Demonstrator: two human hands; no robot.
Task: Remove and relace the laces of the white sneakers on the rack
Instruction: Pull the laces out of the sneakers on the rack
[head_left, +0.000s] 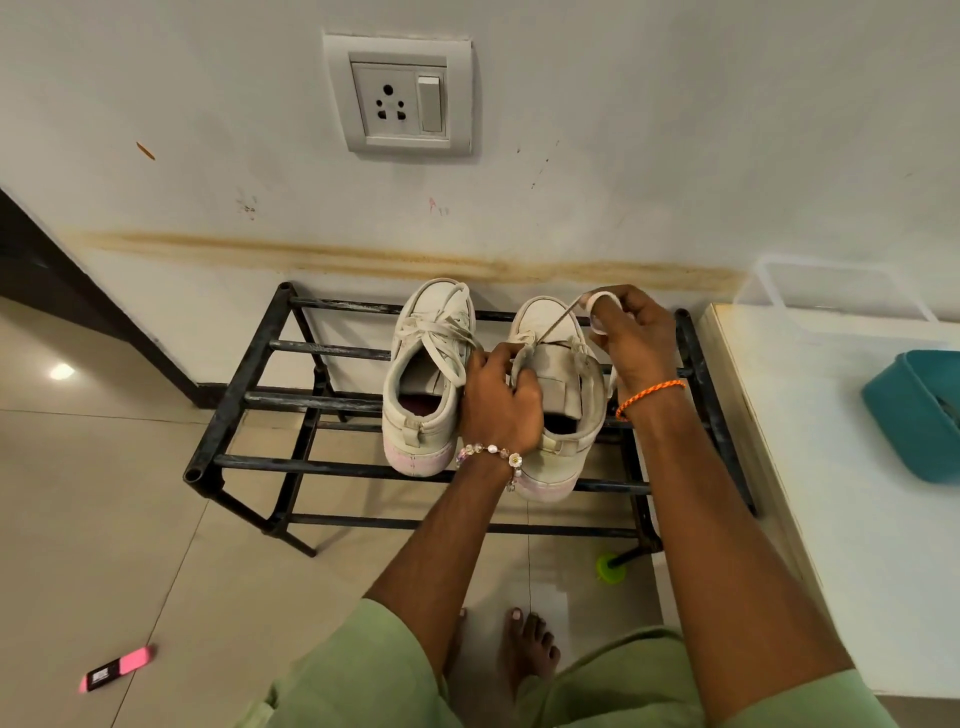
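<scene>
Both sneakers sit on the rack (332, 351). On the right sneaker (558, 395), left hand (501, 402) grips the tongue, right hand (631, 338) pinches the lace (558, 319) taut — it's soft, floppy stuff, so probably best held near the tip.

Pair of off-white low sneakers (493, 384) with pale pink soles at the heels — laces (553, 322) greyish white, dark red linings inside. Black metal tube rack (311, 462), paint worn grey in patches. Left wrist: pearl-and-pink bead bracelet (491, 453); right wrist: orange braided thread band (649, 397). Wall (675, 130) white with a yellow-brown streak — white switch plate (399, 93). Teal plastic tub (919, 410). Beige floor tiles (104, 493). Light green garment (363, 675).
</scene>
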